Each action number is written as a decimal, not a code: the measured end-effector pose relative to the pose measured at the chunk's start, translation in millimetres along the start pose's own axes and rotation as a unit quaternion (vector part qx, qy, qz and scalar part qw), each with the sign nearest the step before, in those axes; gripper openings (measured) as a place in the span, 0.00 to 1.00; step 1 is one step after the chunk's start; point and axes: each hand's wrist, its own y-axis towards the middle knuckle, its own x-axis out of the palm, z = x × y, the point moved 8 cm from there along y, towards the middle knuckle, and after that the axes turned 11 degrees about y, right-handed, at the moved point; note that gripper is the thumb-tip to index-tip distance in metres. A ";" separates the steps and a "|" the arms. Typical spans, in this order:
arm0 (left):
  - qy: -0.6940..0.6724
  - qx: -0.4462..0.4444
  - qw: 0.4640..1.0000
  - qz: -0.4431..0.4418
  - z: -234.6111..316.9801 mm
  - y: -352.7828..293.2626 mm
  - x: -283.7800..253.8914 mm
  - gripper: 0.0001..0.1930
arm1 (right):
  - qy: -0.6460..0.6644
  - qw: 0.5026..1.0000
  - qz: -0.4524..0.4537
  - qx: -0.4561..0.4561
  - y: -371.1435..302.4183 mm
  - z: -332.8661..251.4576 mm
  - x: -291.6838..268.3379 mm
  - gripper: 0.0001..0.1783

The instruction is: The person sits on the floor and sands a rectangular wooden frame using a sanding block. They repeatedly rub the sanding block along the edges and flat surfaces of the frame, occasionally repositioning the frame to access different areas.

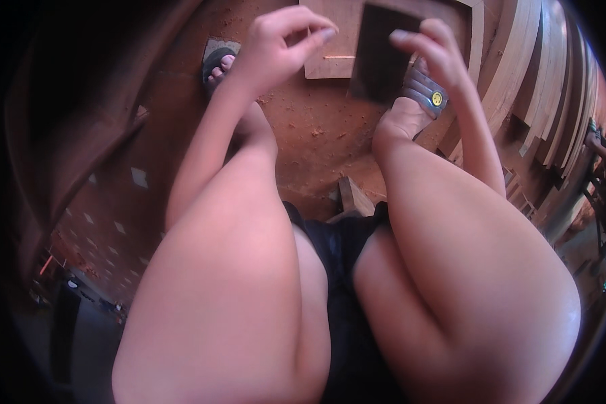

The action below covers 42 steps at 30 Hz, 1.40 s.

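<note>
— We're looking at bare forearms, no sleeves, and dark shorts (347,269) across our lap.

— Right, and we've got dark sandals on: the right sandal (424,91) has grey straps with a small round yellow badge.

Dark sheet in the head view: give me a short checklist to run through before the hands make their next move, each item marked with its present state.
1. Right hand grips the dark sheet at its edge: ok.
2. Left hand on the sheet: not ok, it is curled and apart from it.
3. Wooden board lies under the sheet on the dusty floor: ok.
4. Sandalled feet sit close below the hands: ok.
5. Which face of the sheet is up: cannot tell.
</note>
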 end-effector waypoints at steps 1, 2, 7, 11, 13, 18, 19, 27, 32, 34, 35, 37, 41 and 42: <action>0.047 -0.008 0.999 0.010 -9.1 9.5 -1.8 0.09 | 0.028 0.997 0.052 -0.049 5.9 -1.4 -30.3 0.15; 0.064 -0.050 0.997 -0.007 -20.4 17.0 -2.8 0.13 | 0.047 0.992 0.085 -0.082 10.4 -1.1 -52.8 0.15; 0.144 -0.085 0.986 -0.020 -41.9 32.2 -8.9 0.16 | 0.042 0.990 0.120 -0.061 25.3 11.8 -96.5 0.15; 0.162 -0.071 0.984 -0.022 -55.4 21.4 3.9 0.17 | 0.101 0.991 0.090 -0.015 38.9 34.1 -89.6 0.17; 0.156 -0.084 0.984 -0.020 -57.7 16.6 10.5 0.16 | 0.141 0.987 0.075 0.024 44.9 45.4 -84.3 0.18; 0.117 -0.099 0.988 -0.021 -56.0 7.2 21.4 0.16 | 0.138 0.985 0.010 0.104 64.2 77.2 -59.2 0.19; 0.119 -0.100 0.987 -0.025 -55.4 6.0 21.9 0.16 | 0.145 0.984 -0.012 0.102 67.3 77.4 -49.2 0.19; 0.082 -0.133 0.988 -0.006 -58.0 6.5 10.3 0.17 | 0.045 0.987 -0.085 0.132 82.8 66.4 -40.9 0.16; 0.060 -0.128 0.990 -0.006 -60.8 6.5 13.3 0.18 | 0.015 0.984 -0.096 0.149 90.2 67.5 -26.3 0.15; 0.084 -0.103 0.991 0.018 -58.8 12.7 12.7 0.16 | 0.035 0.984 -0.086 0.149 93.4 60.4 -20.8 0.15; 0.094 -0.086 0.991 0.029 -50.7 20.2 13.6 0.16 | 0.016 0.984 -0.099 0.148 97.4 60.6 -20.7 0.15; 0.163 0.002 0.986 0.036 -26.4 39.3 17.0 0.20 | -0.022 0.982 -0.122 0.144 108.6 62.8 -22.0 0.15; 0.231 0.111 0.966 0.040 -11.4 70.5 26.1 0.24 | -0.083 0.972 -0.126 0.178 123.7 51.9 -1.7 0.15; 0.239 0.107 0.964 0.045 -10.7 75.0 25.7 0.25 | -0.071 0.972 -0.126 0.184 125.4 56.0 -5.1 0.15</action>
